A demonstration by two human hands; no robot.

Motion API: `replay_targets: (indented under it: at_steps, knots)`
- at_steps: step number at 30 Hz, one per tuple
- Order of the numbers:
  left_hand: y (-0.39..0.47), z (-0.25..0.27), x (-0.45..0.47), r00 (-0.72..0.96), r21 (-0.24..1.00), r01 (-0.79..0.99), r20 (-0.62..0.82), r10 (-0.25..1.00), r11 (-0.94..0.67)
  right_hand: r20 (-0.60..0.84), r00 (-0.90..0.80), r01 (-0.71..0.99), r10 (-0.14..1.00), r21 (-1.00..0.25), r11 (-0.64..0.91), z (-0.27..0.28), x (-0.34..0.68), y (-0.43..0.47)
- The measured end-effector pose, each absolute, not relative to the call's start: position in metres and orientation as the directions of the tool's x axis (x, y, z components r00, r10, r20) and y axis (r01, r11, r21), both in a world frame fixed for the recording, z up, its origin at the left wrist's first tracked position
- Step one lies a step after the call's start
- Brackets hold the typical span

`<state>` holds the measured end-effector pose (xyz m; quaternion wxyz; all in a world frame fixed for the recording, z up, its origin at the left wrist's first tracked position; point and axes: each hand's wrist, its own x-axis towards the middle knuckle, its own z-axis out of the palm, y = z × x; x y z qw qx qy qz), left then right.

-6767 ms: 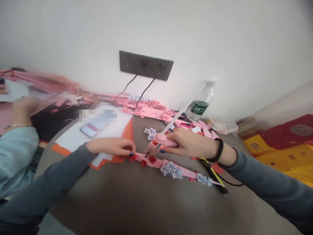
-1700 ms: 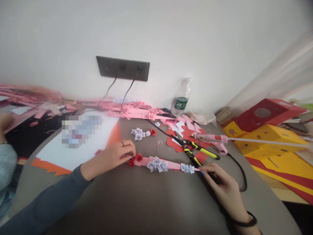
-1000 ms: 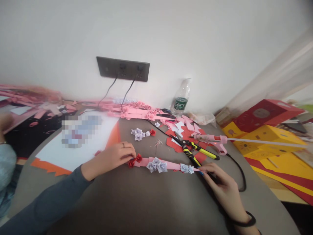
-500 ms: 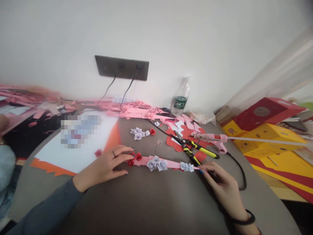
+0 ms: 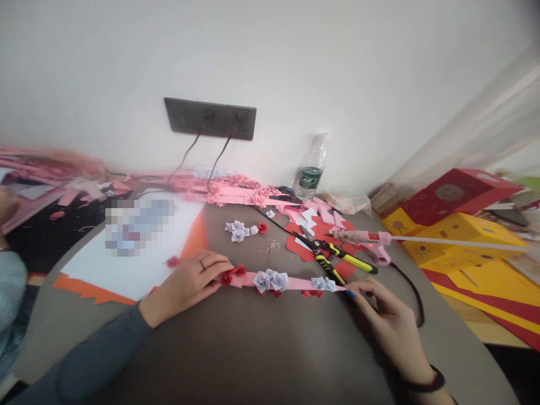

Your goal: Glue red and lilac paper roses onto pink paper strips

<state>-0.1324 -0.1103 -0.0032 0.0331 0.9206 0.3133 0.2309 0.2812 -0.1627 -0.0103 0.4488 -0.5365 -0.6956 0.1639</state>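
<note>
A pink paper strip (image 5: 298,283) with folded paper roses stretches between my two hands over the table. My left hand (image 5: 188,286) is closed on its left end, beside the red paper roses (image 5: 233,274). At the other end, thumb and finger of my right hand (image 5: 390,320) pinch the narrow tip. Pale lilac roses (image 5: 270,280) sit mid-strip, and a smaller pale cluster (image 5: 323,283) is nearer my right hand. Bits of red flower show under the strip's lower edge. Behind it lie loose lilac roses (image 5: 237,231) and a red rose (image 5: 262,227).
Yellow-and-black pliers (image 5: 324,264) and a pink glue gun (image 5: 367,239) lie on red paper scraps at the right. A water bottle (image 5: 311,169) stands by the wall. White paper (image 5: 139,270) is at left, near another person's sleeve (image 5: 10,292). Yellow boxes (image 5: 464,239) stand far right.
My left hand has moved right, and its spread fingers have closed on the strip's left end. The strip has tilted slightly, showing more red flowers below. My right hand keeps its pinch.
</note>
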Motion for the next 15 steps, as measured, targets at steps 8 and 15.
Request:
replay_targets:
  at_steps: [8,15]
  knots:
    - [-0.1051,0.0021,-0.1317,0.696,0.309,0.541,0.357,0.623,-0.782,0.41,-0.003,0.597,0.912,-0.731,0.33,-0.0126,0.2865,-0.1603]
    - [-0.1018,-0.0015,-0.1328,0.677,0.405,0.55,0.296,0.674,-0.73,0.375,0.005,0.632,0.927,-0.72,0.287,-0.0119,0.2882,-0.1548]
